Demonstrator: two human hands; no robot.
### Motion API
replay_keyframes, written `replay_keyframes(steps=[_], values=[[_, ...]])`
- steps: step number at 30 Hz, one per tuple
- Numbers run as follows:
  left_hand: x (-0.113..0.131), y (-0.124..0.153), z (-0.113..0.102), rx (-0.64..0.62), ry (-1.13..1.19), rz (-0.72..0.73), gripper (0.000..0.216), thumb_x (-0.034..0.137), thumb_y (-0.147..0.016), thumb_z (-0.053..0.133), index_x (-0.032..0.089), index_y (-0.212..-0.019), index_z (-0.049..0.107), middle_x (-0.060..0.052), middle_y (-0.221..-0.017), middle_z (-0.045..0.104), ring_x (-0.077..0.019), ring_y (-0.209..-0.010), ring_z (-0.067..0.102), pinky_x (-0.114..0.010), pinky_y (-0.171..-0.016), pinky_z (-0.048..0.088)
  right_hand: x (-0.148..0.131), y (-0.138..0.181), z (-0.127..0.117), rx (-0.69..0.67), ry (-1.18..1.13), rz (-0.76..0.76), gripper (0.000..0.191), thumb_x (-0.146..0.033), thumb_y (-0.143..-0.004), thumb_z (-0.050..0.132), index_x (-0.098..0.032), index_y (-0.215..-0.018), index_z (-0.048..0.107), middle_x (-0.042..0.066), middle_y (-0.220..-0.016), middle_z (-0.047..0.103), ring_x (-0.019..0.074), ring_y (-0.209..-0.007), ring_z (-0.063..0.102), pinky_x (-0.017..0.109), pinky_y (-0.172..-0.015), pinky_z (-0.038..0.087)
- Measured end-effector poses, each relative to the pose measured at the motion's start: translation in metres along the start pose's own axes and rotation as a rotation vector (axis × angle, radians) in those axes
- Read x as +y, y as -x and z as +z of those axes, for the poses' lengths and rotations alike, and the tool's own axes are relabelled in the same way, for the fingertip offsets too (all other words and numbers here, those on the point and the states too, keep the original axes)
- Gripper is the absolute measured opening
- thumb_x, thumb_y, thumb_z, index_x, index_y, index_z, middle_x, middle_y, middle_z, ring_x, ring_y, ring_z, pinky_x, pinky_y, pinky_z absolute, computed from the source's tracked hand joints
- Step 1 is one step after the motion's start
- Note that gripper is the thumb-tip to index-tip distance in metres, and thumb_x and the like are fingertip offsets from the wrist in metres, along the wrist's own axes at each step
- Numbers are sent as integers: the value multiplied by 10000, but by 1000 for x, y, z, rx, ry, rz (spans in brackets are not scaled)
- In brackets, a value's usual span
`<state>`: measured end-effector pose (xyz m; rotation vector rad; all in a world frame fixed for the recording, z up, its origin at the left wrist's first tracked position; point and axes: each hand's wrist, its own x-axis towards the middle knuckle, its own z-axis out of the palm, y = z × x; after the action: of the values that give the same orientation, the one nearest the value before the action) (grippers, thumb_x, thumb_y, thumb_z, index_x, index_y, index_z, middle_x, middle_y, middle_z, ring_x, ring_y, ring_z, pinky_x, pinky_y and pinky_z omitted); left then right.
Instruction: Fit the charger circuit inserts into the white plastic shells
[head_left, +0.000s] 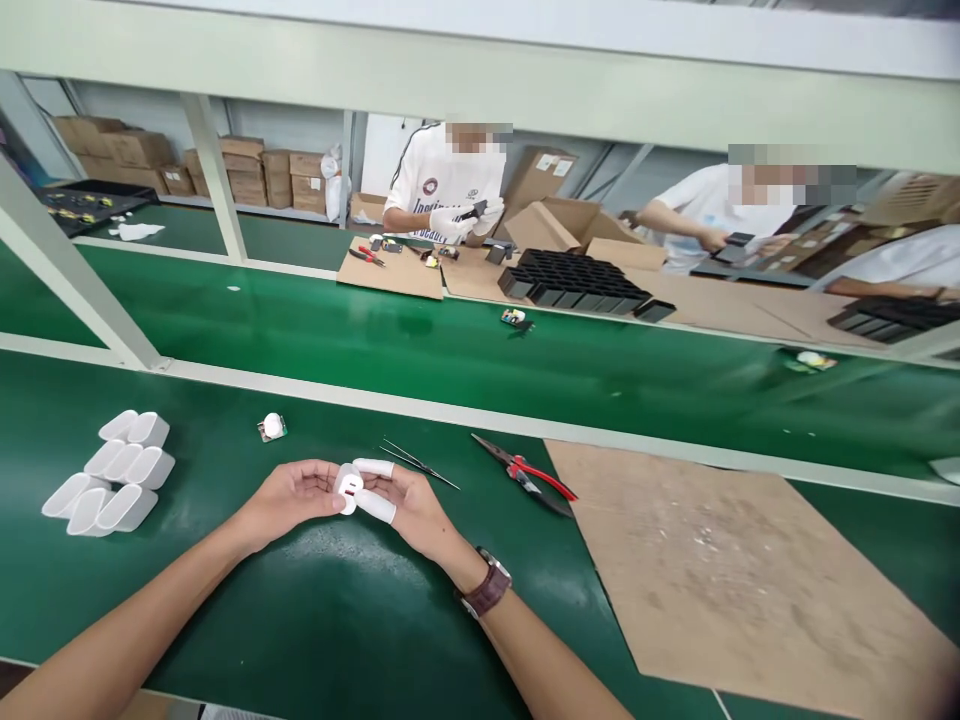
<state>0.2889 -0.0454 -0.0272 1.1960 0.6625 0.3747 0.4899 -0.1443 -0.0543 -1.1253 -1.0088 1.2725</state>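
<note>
Both hands meet over the green surface [337, 620], near its front edge. The small white plastic plug case [347, 488] stands about upright between them. The left hand [289, 497] fingers and the right hand [411, 508] fingers, in white rubber caps [373, 467], pinch it from both sides.

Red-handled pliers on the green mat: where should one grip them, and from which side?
Probably by the red handles, coming from above on the near side. The pliers lie flat, handles toward the cardboard sheet, pointed nose aimed away to the left, near the tweezers; the handles are the thicker, coated part.
</note>
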Motion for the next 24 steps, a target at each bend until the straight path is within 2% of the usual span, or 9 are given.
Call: replay_keyframes(steps=[9, 16, 24], values=[[-3, 1, 4, 64, -11, 10, 378, 335, -718, 945, 150, -1015, 800, -93, -964, 775, -200, -841, 705, -307, -796, 570, 2, 0, 1, -22, -19, 36, 602, -586, -756, 886, -242, -1227, 738, 80, -1133, 776, 293, -1090, 731, 528, -1039, 569], [-5, -1, 4, 64, -22, 1, 393, 355, -728, 942, 149, -1028, 794, -92, -976, 791, -198, -854, 720, -311, -819, 576, -2, 0, 1, -32, -25, 45, 586, -579, -763, 881, -236, -1217, 743, 79, -1109, 782, 294, -1099, 729, 515, -1039, 565], [0, -1, 8, 92, -57, 0, 404, 421, -765, 909, 135, -1029, 800, -129, -980, 810, -229, -860, 733, -317, -767, 566, 1, -1, 0, -25, -48, 54, 585, -603, -797, 844, -205, -1214, 748, 78, -1010, 786, 242, -884, 750, 466, -926, 609]])
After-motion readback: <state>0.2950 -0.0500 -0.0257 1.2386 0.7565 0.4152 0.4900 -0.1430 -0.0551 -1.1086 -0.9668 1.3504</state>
